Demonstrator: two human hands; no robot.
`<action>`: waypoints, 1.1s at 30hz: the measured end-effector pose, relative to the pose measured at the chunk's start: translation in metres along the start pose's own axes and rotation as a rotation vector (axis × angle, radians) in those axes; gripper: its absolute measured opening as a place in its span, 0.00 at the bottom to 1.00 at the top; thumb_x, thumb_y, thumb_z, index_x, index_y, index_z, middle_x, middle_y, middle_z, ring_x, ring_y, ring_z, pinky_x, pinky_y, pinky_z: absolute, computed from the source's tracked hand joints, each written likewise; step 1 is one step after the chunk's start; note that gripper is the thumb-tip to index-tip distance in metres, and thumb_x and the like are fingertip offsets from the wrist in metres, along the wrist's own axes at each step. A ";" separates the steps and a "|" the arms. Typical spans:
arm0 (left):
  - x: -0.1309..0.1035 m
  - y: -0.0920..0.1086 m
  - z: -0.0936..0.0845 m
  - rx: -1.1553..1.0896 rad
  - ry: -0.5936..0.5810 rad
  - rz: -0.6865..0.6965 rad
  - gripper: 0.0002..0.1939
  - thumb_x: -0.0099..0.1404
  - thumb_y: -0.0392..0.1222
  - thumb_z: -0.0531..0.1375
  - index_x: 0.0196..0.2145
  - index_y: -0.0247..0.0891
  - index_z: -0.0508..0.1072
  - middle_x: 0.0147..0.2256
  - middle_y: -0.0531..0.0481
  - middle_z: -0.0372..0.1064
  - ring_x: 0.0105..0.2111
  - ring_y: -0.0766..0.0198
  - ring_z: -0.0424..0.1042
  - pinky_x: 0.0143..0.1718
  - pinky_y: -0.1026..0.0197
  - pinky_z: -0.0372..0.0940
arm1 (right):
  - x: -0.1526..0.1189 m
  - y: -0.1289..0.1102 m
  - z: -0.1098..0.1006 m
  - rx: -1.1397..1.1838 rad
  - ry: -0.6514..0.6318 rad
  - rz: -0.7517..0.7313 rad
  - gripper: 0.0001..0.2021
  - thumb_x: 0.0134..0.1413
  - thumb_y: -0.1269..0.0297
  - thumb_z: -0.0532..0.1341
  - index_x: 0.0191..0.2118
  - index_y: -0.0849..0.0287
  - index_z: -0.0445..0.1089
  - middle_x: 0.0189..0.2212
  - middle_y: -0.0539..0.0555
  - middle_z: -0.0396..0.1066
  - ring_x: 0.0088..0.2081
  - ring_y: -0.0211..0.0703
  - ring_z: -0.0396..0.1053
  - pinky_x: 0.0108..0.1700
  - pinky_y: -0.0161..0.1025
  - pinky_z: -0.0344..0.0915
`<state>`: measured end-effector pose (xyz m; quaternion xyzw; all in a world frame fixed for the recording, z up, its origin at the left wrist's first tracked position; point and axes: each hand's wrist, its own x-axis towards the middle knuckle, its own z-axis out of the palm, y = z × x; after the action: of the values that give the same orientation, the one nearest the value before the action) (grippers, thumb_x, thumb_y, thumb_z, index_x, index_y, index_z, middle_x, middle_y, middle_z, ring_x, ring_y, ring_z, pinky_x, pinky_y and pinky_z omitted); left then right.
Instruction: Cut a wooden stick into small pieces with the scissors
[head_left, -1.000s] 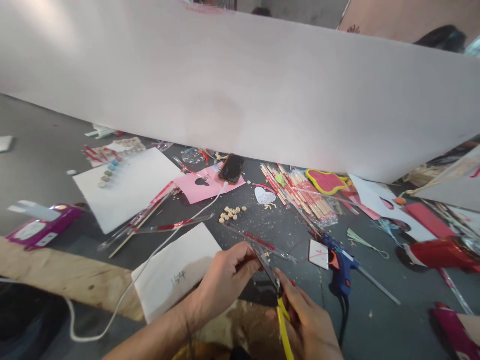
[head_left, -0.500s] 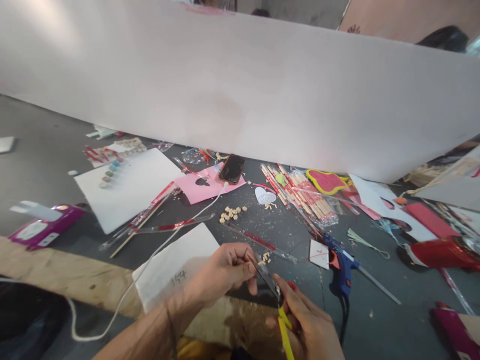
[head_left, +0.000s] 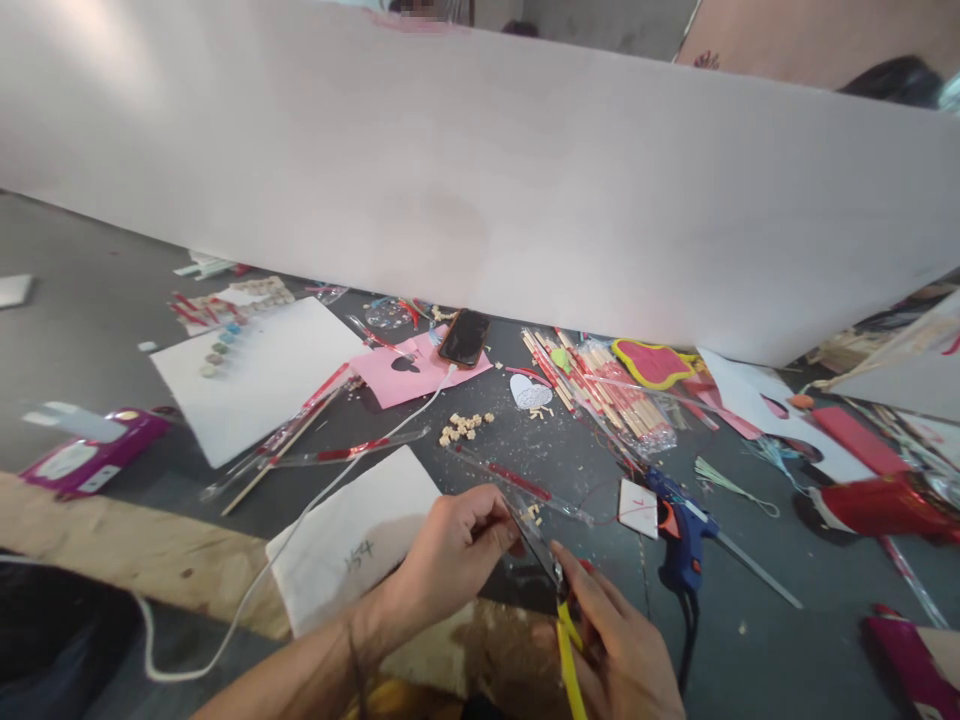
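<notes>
My right hand (head_left: 619, 640) is closed around the yellow handles of a pair of scissors (head_left: 568, 640), whose metal blades point up and left. The blade tips reach my left hand (head_left: 469, 545), which is pinched on something too small to make out. Small pale wooden pieces (head_left: 532, 514) lie on the dark table just behind the blades. A cluster of similar pieces (head_left: 465, 428) sits farther back. White paper with handwriting (head_left: 352, 540) lies beneath and beside my left forearm.
A phone (head_left: 463, 338) with a white cable rests on pink paper (head_left: 390, 375). Bundled sticks (head_left: 607, 390) lie behind my hands. To the right are a blue glue gun (head_left: 686, 535) and a red can (head_left: 885, 505). A white board (head_left: 450, 180) stands across the back.
My left hand has shifted slightly, with its fingers curled in more. The scissor blades have moved a little and look closer together. The surroundings are the same.
</notes>
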<state>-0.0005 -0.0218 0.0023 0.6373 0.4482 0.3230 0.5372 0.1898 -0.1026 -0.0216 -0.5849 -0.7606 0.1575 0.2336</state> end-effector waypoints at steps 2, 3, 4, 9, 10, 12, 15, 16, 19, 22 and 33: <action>0.001 0.001 -0.001 -0.153 -0.082 -0.021 0.07 0.60 0.37 0.54 0.26 0.35 0.68 0.23 0.50 0.71 0.25 0.65 0.69 0.28 0.66 0.59 | 0.000 0.000 -0.002 -0.020 -0.007 -0.006 0.25 0.52 0.57 0.58 0.56 0.56 0.58 0.40 0.56 0.71 0.39 0.41 0.72 0.37 0.30 0.68; 0.001 0.001 -0.002 -0.209 -0.114 -0.037 0.07 0.60 0.38 0.54 0.26 0.34 0.67 0.23 0.50 0.71 0.25 0.65 0.69 0.27 0.66 0.59 | 0.000 0.000 -0.003 -0.030 -0.010 -0.018 0.25 0.51 0.57 0.58 0.56 0.56 0.59 0.40 0.56 0.71 0.40 0.42 0.71 0.37 0.31 0.68; 0.002 0.002 -0.003 -0.246 -0.135 -0.055 0.07 0.60 0.38 0.55 0.26 0.34 0.67 0.22 0.49 0.71 0.24 0.66 0.68 0.26 0.67 0.58 | 0.000 0.000 -0.004 -0.042 -0.008 -0.032 0.25 0.51 0.56 0.58 0.55 0.57 0.59 0.40 0.56 0.71 0.40 0.42 0.71 0.37 0.31 0.68; 0.004 -0.002 -0.007 -0.565 -0.323 -0.253 0.11 0.54 0.44 0.61 0.25 0.35 0.65 0.17 0.52 0.70 0.10 0.77 0.47 0.13 0.70 0.41 | 0.000 -0.001 -0.004 -0.074 0.021 -0.096 0.26 0.52 0.56 0.58 0.56 0.58 0.58 0.37 0.56 0.72 0.39 0.44 0.72 0.36 0.31 0.68; 0.005 -0.003 -0.008 -0.656 -0.380 -0.308 0.12 0.52 0.45 0.63 0.25 0.35 0.64 0.16 0.52 0.70 0.09 0.77 0.44 0.12 0.70 0.38 | 0.000 -0.001 -0.004 -0.073 0.021 -0.107 0.26 0.52 0.55 0.58 0.56 0.58 0.58 0.37 0.56 0.72 0.39 0.44 0.71 0.36 0.31 0.68; 0.005 -0.006 -0.008 -0.763 -0.442 -0.373 0.15 0.48 0.46 0.65 0.25 0.35 0.64 0.15 0.52 0.70 0.08 0.78 0.43 0.11 0.69 0.36 | -0.001 -0.002 -0.004 -0.070 0.015 -0.116 0.26 0.52 0.55 0.58 0.56 0.57 0.57 0.37 0.57 0.72 0.40 0.44 0.71 0.37 0.32 0.68; 0.005 -0.005 -0.008 -0.726 -0.387 -0.336 0.14 0.50 0.46 0.64 0.25 0.35 0.64 0.16 0.51 0.70 0.09 0.78 0.45 0.12 0.70 0.38 | 0.000 -0.002 -0.006 -0.077 -0.006 -0.083 0.26 0.53 0.57 0.57 0.57 0.57 0.57 0.37 0.57 0.71 0.39 0.44 0.71 0.36 0.33 0.68; 0.004 -0.004 -0.007 -0.669 -0.348 -0.293 0.12 0.52 0.46 0.63 0.25 0.35 0.64 0.16 0.51 0.70 0.10 0.77 0.47 0.13 0.70 0.40 | 0.000 -0.002 -0.006 -0.078 -0.015 -0.064 0.26 0.53 0.57 0.57 0.57 0.57 0.56 0.38 0.57 0.71 0.39 0.45 0.71 0.36 0.33 0.68; 0.001 0.000 -0.003 -0.336 -0.170 -0.096 0.08 0.58 0.42 0.57 0.25 0.35 0.67 0.20 0.50 0.70 0.18 0.70 0.62 0.20 0.68 0.51 | 0.000 -0.003 -0.005 -0.051 -0.029 -0.008 0.25 0.54 0.58 0.55 0.58 0.56 0.56 0.39 0.57 0.71 0.40 0.45 0.71 0.37 0.33 0.68; -0.004 -0.001 0.003 0.138 0.061 0.091 0.08 0.59 0.35 0.53 0.23 0.37 0.67 0.19 0.53 0.65 0.20 0.69 0.62 0.22 0.67 0.51 | -0.002 -0.003 0.000 -0.022 -0.053 0.037 0.25 0.55 0.59 0.54 0.58 0.56 0.55 0.43 0.57 0.71 0.42 0.45 0.71 0.39 0.34 0.69; 0.001 0.003 -0.005 -0.230 -0.144 -0.065 0.07 0.59 0.39 0.55 0.25 0.35 0.67 0.21 0.50 0.71 0.20 0.70 0.63 0.22 0.68 0.53 | -0.001 -0.007 0.000 -0.048 -0.033 0.023 0.24 0.53 0.60 0.54 0.57 0.57 0.58 0.40 0.57 0.72 0.38 0.44 0.72 0.35 0.32 0.69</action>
<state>-0.0037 -0.0187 0.0057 0.5780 0.3889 0.3082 0.6478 0.1842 -0.1051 -0.0179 -0.5964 -0.7611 0.1513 0.2051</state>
